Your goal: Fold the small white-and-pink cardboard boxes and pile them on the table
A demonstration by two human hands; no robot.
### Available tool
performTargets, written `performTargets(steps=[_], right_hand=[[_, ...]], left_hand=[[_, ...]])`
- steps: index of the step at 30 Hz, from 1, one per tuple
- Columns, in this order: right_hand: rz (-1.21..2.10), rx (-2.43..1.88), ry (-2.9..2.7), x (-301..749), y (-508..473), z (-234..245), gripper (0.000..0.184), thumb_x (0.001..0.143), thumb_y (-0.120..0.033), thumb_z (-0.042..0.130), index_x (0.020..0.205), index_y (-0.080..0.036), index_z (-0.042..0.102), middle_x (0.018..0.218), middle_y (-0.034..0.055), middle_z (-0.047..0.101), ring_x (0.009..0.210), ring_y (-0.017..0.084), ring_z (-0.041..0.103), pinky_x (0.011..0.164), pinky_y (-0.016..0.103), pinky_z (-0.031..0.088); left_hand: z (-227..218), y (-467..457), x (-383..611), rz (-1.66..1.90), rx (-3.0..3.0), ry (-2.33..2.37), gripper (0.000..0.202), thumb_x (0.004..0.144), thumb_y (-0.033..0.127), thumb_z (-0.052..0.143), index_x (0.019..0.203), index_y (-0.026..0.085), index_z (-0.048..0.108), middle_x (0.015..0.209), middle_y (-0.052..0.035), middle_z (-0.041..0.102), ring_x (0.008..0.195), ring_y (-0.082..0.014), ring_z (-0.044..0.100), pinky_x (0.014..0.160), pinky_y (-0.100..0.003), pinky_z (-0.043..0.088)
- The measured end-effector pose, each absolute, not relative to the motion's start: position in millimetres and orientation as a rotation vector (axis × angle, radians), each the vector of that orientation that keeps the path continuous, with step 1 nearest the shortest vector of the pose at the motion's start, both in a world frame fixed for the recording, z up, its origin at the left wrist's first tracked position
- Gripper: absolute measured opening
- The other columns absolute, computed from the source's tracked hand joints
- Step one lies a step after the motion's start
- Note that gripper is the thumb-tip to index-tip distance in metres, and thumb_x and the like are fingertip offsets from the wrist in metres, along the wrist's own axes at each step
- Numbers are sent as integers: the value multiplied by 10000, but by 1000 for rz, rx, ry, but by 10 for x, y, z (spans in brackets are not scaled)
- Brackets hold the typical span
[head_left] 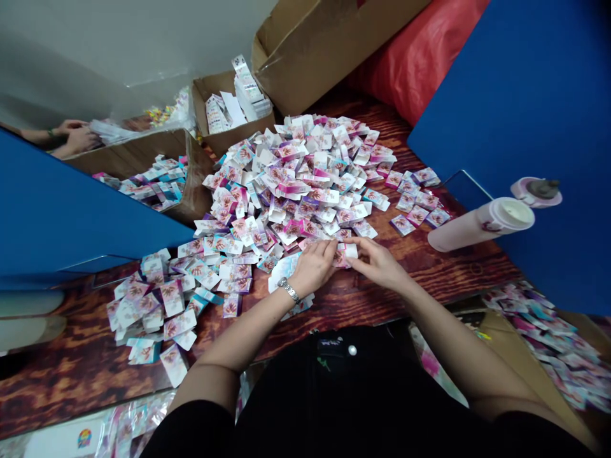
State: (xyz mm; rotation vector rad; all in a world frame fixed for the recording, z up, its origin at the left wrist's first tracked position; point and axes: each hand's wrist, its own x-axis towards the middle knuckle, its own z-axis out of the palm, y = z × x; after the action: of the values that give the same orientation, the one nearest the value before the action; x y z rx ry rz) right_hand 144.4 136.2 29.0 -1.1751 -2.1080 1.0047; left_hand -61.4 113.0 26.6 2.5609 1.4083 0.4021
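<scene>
Presently: left hand (312, 267), right hand (377, 262), both pinching small printed cards (344, 253); more heaped on wooden table (363, 299).

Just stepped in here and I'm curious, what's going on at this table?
A person is working over a large heap of small pink-and-white printed cards on a wood-grain table. Their left hand, wearing a metal wristwatch, and their right hand meet at the heap's near edge, around a few cards. Farther off, another person's hands hold clear plastic beside a cardboard box of cards. A pale pink bottle lies to the right.
</scene>
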Motion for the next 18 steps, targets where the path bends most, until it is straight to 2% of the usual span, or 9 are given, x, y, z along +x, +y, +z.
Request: performTargets(steps=[3,6,10,14,16,18], right_hand=[[1153,-1238,-2016,1441,1362,323,376,889,-317,504,1245,-201,535,672,-39,572,531,125,508,528,239,402],[1081,-1290,-2039,1410,1385,354,332,835,-282,561,1156,-198,579,637,-51,572,513,117,487,516,234,367],[978,-1344,-2031,1342,1398,349,203,801,-278,620,990,-204,611,716,-34,616,560,121,526,553,239,398],[903,-1257,-1854,1280,1308,348,298,873,-357,595,1127,-207,552,882,15,658,708,157,624,647,274,500],[698,-1162,-1821,1258,1243,376,309,879,-348,612,1143,-202,548,1027,68,652,871,190,648,771,322,537],[474,-1085,-1863,1241,1192,406,251,889,-305,612,1114,-198,586,1122,108,632,1030,224,624,911,377,520]], left_hand=[[300,1117,-624,447,2543,1408,522,884,252,565,1357,117,389,1251,-180,558,1148,-281,558,959,-428,472],[365,1091,-600,459,2560,1421,486,881,233,558,1332,125,411,1236,-170,565,1145,-289,556,956,-439,470],[391,1072,-571,505,2569,1401,397,889,210,522,1269,113,463,1201,-171,594,1146,-289,563,971,-448,463],[323,1067,-582,630,2381,1471,394,874,212,536,1253,129,468,1080,-134,655,1006,-250,639,872,-379,519],[315,1063,-590,732,2241,1507,478,880,270,561,1317,145,414,1129,-125,652,982,-234,656,849,-352,530],[340,1057,-592,844,2154,1486,568,891,309,576,1388,165,343,1264,-129,601,1062,-222,640,891,-329,518]])
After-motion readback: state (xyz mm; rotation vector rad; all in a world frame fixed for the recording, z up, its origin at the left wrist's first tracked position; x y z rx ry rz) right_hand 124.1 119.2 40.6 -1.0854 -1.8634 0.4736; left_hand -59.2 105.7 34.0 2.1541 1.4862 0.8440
